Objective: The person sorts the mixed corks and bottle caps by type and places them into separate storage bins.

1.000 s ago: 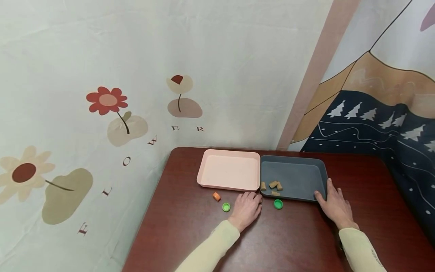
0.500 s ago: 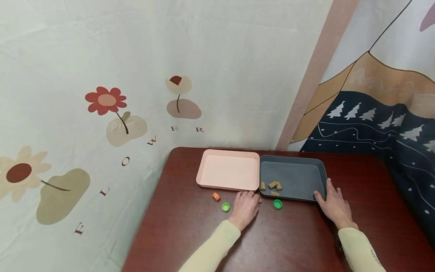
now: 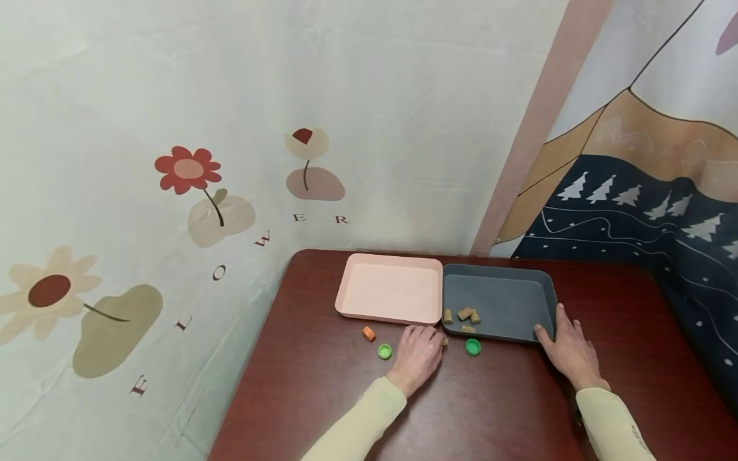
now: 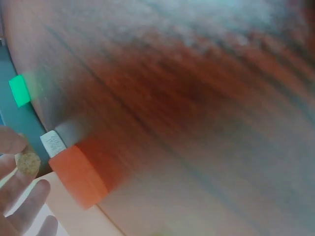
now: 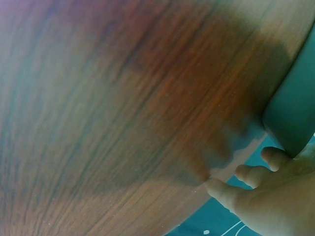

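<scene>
I had a pale printed cloth (image 3: 403, 128) hanging at 12 o'clock, beyond the red-brown worktop (image 3: 490, 410). On that I had two trays side by side: the dark grey tray (image 3: 513, 307) and, at its 9 o'clock, the pink tray (image 3: 392, 288). I saw the right grip (image 3: 571, 349) at about 4 o'clock of the grey tray, released, its fingers extended and its thumb at the tray's near rim. My left grip (image 3: 416, 355), back upward at 5 o'clock of the pink tray, was grasping a cork piece (image 4: 28, 163) that showed at its 3 o'clock edge, outside both trays. The green cap (image 3: 473, 347) lay just outside the grey tray's 7 o'clock rim, the light green cap (image 3: 384, 351) at the left grip's 9 o'clock and the orange cap (image 3: 369, 333) at its 10 o'clock. Four loose cork bits (image 3: 464, 314) sat inside the grey tray toward 8 o'clock.
</scene>
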Motion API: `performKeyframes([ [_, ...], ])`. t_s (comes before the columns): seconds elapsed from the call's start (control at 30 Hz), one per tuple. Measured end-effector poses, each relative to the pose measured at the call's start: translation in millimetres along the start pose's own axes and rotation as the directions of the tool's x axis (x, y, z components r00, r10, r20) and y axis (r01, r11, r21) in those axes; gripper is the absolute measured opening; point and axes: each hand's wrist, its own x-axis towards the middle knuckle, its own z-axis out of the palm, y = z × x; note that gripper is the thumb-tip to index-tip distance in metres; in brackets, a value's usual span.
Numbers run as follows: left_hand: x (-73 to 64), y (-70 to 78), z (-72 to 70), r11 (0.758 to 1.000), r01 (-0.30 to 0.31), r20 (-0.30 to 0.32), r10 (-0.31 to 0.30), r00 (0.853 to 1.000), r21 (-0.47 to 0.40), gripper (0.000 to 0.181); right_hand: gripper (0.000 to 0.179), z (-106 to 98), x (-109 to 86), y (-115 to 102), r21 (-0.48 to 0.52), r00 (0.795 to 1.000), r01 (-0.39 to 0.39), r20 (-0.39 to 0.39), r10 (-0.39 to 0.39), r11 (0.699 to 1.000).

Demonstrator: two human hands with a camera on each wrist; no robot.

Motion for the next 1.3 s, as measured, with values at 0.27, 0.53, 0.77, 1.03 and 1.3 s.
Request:
performKeyframes([
  [0.27,9.2,6.2,-12.4,0.997,-0.041,-0.013,0.041,0.999,-0.064,0.014,0.098,1,-1.3,3,0.008,1.000,0.001,-0.003,-0.001,1.000],
  [0.53,24.9,15.7,-21.3,0.989,-0.092,-0.032,0.089,0.996,-0.118,0.016,0.098,2,-1.9,4,0.001,1.000,0.001,-0.011,-0.001,1.000],
  [0.77,40.4,27.4,-22.4,0.985,-0.094,-0.048,0.088,0.995,-0.148,0.016,0.097,3,-2.6,6,0.007,1.000,0.003,-0.017,-0.003,1.000],
  [1.03,56.3,36.1,-22.3,0.990,-0.084,-0.068,0.077,0.995,-0.113,0.016,0.097,3,-2.1,4,0.005,1.000,0.001,-0.020,-0.001,1.000],
  [1.3,68.8,39.4,-21.1,0.983,-0.051,-0.070,0.040,0.997,-0.177,0.011,0.098,-1,-2.5,-2,0.008,1.000,0.005,-0.002,-0.005,1.000],
])
